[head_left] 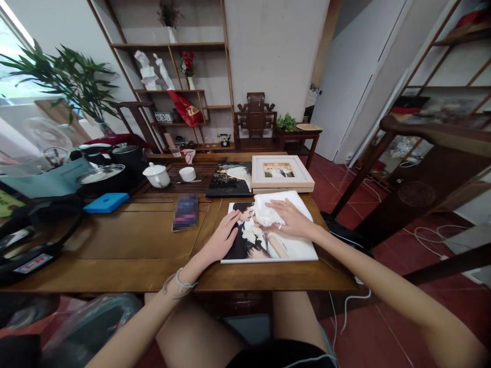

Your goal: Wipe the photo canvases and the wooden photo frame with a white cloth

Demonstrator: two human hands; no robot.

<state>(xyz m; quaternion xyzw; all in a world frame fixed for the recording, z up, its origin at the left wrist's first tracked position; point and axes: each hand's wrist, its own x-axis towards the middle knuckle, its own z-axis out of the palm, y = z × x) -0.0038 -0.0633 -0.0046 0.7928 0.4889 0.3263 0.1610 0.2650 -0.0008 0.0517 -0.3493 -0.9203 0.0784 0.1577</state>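
A large photo panel point(253, 244) with a picture of a couple lies flat on the wooden table before me. My left hand point(223, 237) rests on its left part, fingers stretched out flat. Under my right hand point(289, 217) is a crumpled white cloth or tissue point(264, 213), pressed on the panel's upper middle. The fingers of that hand lie over the cloth's right side. Part of the panel's right half is covered by my right hand and forearm.
Behind the panel lie a dark photo album point(218, 181) and light wooden picture frames point(303, 180). To the left are a phone point(185, 212), a blue box point(107, 203), a white lidded cup point(156, 175), a small white bowl point(187, 174) and headphones point(65, 237). A dark chair point(425, 179) stands right.
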